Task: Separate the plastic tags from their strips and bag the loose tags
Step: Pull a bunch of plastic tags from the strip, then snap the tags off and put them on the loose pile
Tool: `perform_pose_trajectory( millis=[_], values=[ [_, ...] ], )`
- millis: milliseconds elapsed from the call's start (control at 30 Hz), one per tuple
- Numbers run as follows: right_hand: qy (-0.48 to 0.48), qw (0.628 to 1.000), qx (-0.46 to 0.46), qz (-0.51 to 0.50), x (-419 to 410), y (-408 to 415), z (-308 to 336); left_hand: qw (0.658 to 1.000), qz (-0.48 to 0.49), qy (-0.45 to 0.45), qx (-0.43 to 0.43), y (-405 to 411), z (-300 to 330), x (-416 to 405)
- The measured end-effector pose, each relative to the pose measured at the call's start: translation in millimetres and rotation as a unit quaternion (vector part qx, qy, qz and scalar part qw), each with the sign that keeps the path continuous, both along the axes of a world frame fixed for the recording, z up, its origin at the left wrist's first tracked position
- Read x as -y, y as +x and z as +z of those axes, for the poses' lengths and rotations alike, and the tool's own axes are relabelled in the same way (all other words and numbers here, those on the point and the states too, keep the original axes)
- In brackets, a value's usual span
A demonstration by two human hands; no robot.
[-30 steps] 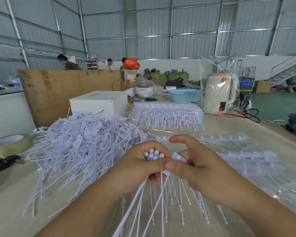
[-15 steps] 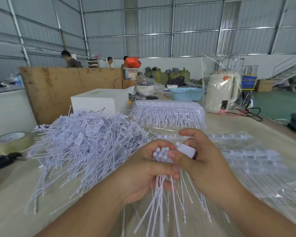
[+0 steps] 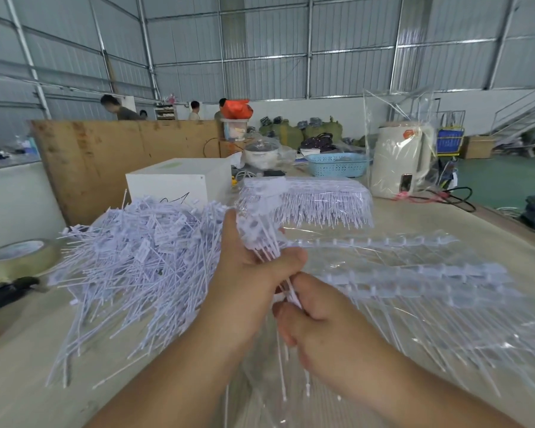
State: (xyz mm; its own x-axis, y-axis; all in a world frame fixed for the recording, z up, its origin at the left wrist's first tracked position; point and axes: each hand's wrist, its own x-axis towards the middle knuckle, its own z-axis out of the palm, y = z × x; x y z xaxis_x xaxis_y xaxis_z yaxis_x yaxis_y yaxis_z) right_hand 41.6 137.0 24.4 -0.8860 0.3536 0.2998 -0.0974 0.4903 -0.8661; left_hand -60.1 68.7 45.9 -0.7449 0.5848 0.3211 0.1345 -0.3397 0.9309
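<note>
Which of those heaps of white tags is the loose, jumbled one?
The pile of loose tags left of the hands, lying criss-cross. The stack of tag strips behind still hangs in neat rows.

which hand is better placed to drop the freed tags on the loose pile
Left. The left hand already grips the bundle of tags and sits right beside the loose pile on its own side. The right hand pinches the tails lower down, farther from the pile.
</note>
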Motion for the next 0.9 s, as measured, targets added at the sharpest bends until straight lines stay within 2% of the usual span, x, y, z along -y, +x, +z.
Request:
perform_pose_trajectory(
  millis=[67,100,200,233,300,367,467,533,633,800,900],
  values=[
    [-0.033,0.999,-0.01,-0.004,-1.8,-0.6,1.4,0.997,-0.008,-0.056,0.056,6.4,-1.9,0.8],
    [-0.041,0.999,-0.008,-0.002,-2.7,-0.4,2.0,0.993,-0.02,-0.098,0.055,11.0,-1.6,0.9],
    [-0.034,0.999,0.018,0.033,-4.2,2.4,4.9,0.988,-0.019,-0.151,-0.019,9.0,-3.6,-2.6],
    [0.001,0.998,0.04,0.046,-7.4,4.6,5.3,0.988,0.008,-0.151,-0.036,0.4,-1.8,-1.9],
    [0.148,0.982,0.105,0.05,-18.1,11.1,4.0,0.976,0.089,-0.175,-0.089,-24.7,1.4,2.8],
    [0.296,0.94,0.171,0.005,-27.3,14.1,0.1,0.937,0.188,-0.231,-0.184,-52.9,-0.2,11.1],
    [0.337,0.917,0.212,-0.011,-31.3,13.1,-4.3,0.837,0.273,-0.342,-0.327,-79.8,-9.4,16.1],
    [0.346,0.905,0.246,0.005,-31.7,12.4,-6.3,0.779,0.299,-0.402,-0.377,-80.2,-12.2,11.8],
    [0.338,0.903,0.264,0.019,-33.5,15.1,-4.1,0.728,0.321,-0.429,-0.428,-71.7,-13.0,7.1],
    [0.318,0.915,0.248,0.003,-33.7,22.6,2.9,0.666,0.346,-0.373,-0.546,-65.5,-18.0,5.5],
    [0.317,0.919,0.234,-0.016,-38.7,18.6,-0.5,0.627,0.269,-0.469,-0.561,-70.1,-29.3,-1.2]
  ],
)
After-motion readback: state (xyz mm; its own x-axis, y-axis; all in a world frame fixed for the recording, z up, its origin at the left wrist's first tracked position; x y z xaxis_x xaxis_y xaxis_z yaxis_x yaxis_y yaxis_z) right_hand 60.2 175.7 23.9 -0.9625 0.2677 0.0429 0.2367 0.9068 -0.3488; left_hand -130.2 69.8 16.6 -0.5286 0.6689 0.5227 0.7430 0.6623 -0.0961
